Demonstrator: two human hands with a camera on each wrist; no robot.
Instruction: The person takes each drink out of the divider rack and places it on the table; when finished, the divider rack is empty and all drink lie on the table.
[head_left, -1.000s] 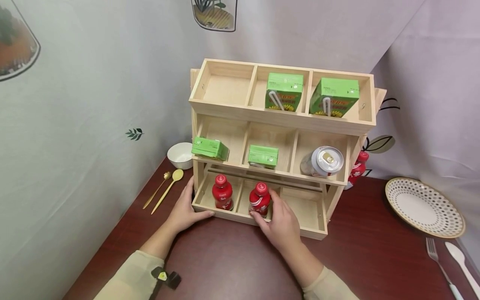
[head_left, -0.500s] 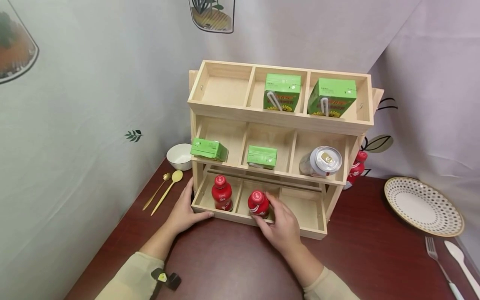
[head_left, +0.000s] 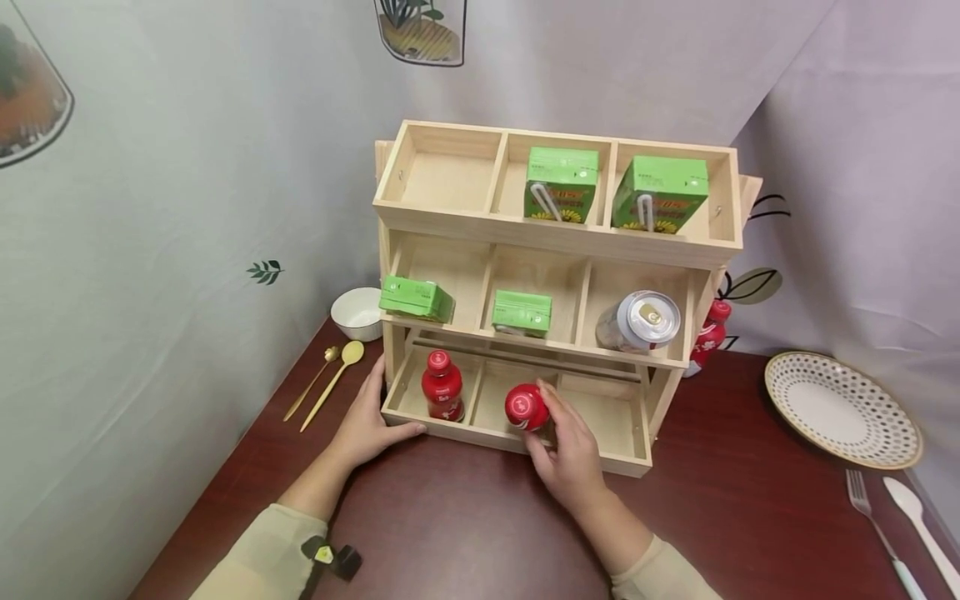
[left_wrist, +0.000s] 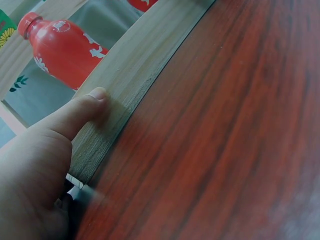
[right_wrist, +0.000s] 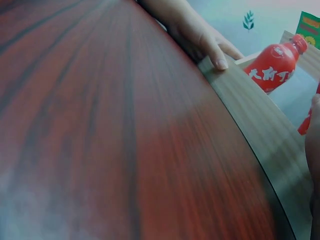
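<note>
A three-tier wooden shelf [head_left: 555, 235] with divided trays stands on the table. My left hand [head_left: 367, 427] holds its lower left corner, the thumb [left_wrist: 82, 112] lying on the front board in the left wrist view. My right hand [head_left: 572, 458] grips a small red bottle [head_left: 527, 406] between thumb and fingers at the bottom tray's middle compartment. That bottle leans, its cap turned toward the head camera. Upright in the bottom left compartment is another red bottle [head_left: 442, 390]. In the right wrist view my right hand [right_wrist: 314, 150] shows only at the right edge.
Green drink cartons [head_left: 561, 179] and a silver can [head_left: 642, 321] occupy the upper tiers. Left of the shelf are a white bowl [head_left: 357, 314] and gold spoons [head_left: 330, 383]. A third red bottle [head_left: 707, 337], a dotted plate [head_left: 843, 408], a fork [head_left: 873, 517] and a white spoon [head_left: 918, 517] lie rightward.
My right hand has tipped the red bottle and shifted it slightly right, so its cap faces the head camera more. The left hand keeps its place on the shelf corner.
</note>
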